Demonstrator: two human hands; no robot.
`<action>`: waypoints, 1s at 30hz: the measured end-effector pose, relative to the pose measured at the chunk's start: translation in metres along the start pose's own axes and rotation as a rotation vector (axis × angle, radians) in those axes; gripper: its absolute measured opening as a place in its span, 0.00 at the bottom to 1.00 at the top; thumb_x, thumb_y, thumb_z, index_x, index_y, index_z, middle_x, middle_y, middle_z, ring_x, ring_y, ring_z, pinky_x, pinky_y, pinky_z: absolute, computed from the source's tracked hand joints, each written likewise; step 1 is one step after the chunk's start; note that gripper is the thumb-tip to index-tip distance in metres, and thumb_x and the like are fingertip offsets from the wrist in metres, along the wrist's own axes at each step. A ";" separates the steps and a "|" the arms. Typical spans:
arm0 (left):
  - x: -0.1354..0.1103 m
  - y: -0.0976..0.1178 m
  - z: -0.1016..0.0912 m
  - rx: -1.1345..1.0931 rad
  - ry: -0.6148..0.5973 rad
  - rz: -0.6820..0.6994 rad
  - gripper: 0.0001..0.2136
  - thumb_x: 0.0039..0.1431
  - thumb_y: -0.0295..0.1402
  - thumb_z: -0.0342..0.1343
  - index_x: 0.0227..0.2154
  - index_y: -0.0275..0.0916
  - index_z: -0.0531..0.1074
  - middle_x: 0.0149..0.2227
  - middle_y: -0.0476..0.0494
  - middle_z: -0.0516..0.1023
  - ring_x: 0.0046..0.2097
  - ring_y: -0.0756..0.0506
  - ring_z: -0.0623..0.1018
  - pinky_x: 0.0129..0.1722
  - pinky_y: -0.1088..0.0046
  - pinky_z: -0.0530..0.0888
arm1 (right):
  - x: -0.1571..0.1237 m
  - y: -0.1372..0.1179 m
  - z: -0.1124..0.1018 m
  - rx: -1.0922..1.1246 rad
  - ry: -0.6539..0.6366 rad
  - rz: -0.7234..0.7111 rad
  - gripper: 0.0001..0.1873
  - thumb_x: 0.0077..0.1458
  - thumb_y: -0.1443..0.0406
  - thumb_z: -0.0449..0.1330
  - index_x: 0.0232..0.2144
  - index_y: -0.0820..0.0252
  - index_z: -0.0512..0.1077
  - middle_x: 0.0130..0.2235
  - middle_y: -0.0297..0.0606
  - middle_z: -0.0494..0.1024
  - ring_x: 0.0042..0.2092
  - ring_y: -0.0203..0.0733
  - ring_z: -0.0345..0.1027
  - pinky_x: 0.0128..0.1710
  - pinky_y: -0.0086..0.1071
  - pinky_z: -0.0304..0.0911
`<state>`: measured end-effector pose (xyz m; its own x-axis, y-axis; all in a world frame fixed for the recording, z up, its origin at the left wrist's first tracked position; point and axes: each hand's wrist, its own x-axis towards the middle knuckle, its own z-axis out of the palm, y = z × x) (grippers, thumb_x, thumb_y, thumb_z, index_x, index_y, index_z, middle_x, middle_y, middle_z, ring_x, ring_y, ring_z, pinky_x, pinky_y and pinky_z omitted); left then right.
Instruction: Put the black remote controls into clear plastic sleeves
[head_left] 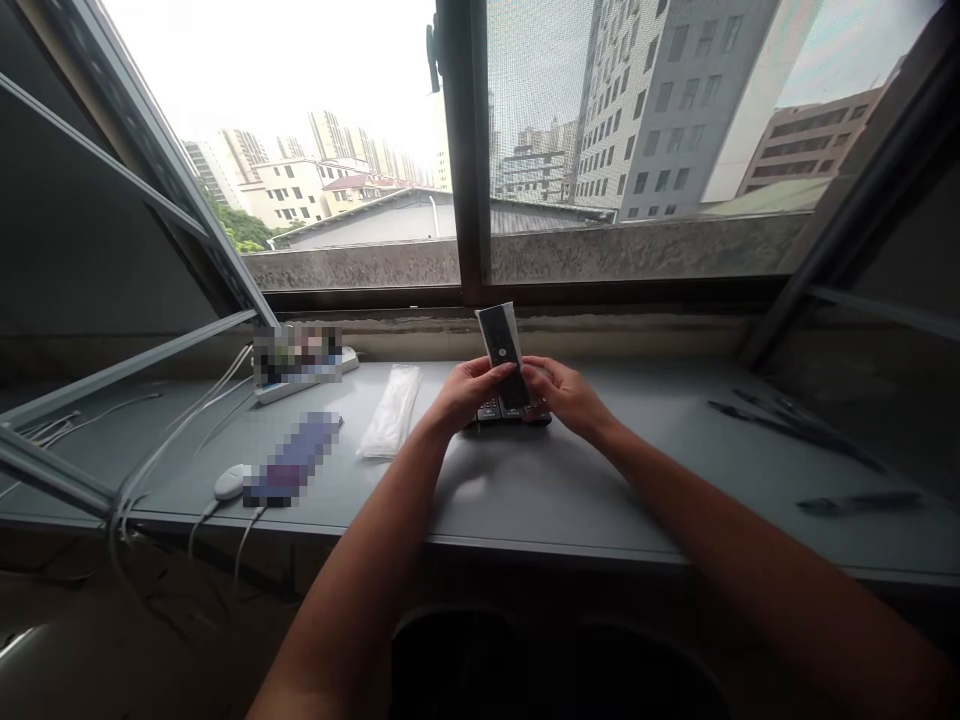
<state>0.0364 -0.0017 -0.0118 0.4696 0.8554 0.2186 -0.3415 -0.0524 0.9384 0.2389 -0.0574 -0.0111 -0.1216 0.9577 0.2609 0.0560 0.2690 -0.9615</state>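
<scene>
Upright between my two hands is a flat, long black piece in a clear plastic sleeve [501, 335], with a small pale round mark on its front. My left hand [469, 392] is closed on its left side, thumb lying across the front. On the other side, the fingers of my right hand [559, 390] pinch its right edge. Several black slabs with small pale marks [514, 412], like remote controls, lie side by side on the table just below and behind my hands, partly hidden. Left of my left hand lies a stack of clear plastic bags [391, 412].
The grey table [600, 480] runs beneath a window. At left are a white power strip [341, 362], white cables [161, 430], a white round puck [231, 482] and a blurred-out phone-shaped item [294, 460]. Dark cables or tools [795, 425] lie at right. Metal frames [127, 360] flank the table.
</scene>
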 end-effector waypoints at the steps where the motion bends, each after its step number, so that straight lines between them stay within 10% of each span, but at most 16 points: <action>1: 0.000 -0.002 0.001 0.014 -0.013 0.005 0.25 0.52 0.45 0.79 0.48 0.34 0.85 0.45 0.38 0.88 0.43 0.42 0.86 0.47 0.66 0.80 | -0.001 -0.001 0.001 -0.021 -0.022 0.014 0.36 0.64 0.48 0.71 0.66 0.57 0.72 0.39 0.40 0.87 0.38 0.51 0.84 0.30 0.39 0.83; 6: 0.000 -0.004 0.005 0.056 -0.010 -0.010 0.27 0.55 0.47 0.77 0.53 0.36 0.84 0.47 0.37 0.87 0.44 0.39 0.86 0.48 0.62 0.81 | -0.002 -0.006 -0.001 -0.048 -0.042 0.045 0.42 0.61 0.56 0.75 0.72 0.60 0.67 0.32 0.38 0.87 0.31 0.49 0.83 0.24 0.35 0.79; 12: 0.010 0.000 -0.005 0.022 0.321 0.111 0.21 0.62 0.46 0.70 0.51 0.37 0.79 0.56 0.32 0.83 0.53 0.38 0.85 0.53 0.59 0.82 | 0.009 -0.008 -0.028 -0.058 0.104 0.163 0.37 0.65 0.63 0.72 0.72 0.60 0.69 0.37 0.41 0.88 0.30 0.44 0.82 0.23 0.31 0.77; 17: 0.013 -0.001 -0.023 0.324 0.528 0.189 0.17 0.69 0.44 0.61 0.53 0.38 0.75 0.51 0.34 0.85 0.50 0.39 0.84 0.45 0.65 0.80 | 0.019 0.003 -0.062 -0.400 0.208 0.266 0.39 0.65 0.60 0.72 0.74 0.61 0.67 0.31 0.38 0.84 0.25 0.40 0.77 0.20 0.28 0.71; 23: 0.008 0.000 -0.028 0.702 0.552 0.258 0.16 0.71 0.41 0.57 0.55 0.39 0.77 0.50 0.35 0.85 0.54 0.39 0.82 0.58 0.61 0.75 | 0.020 0.017 -0.069 -0.567 0.052 0.455 0.40 0.66 0.55 0.70 0.75 0.58 0.67 0.25 0.32 0.81 0.18 0.37 0.66 0.19 0.30 0.65; 30: 0.001 0.003 -0.031 1.076 0.505 0.291 0.22 0.74 0.37 0.52 0.67 0.37 0.72 0.54 0.33 0.83 0.58 0.36 0.79 0.64 0.58 0.70 | 0.015 0.012 -0.059 -1.037 0.060 0.268 0.23 0.71 0.48 0.60 0.57 0.49 0.85 0.45 0.44 0.89 0.42 0.52 0.82 0.41 0.37 0.71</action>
<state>0.0106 0.0153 -0.0171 0.0373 0.8321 0.5534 0.5793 -0.4693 0.6665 0.2966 -0.0333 -0.0138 0.0670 0.9942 0.0835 0.8912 -0.0220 -0.4531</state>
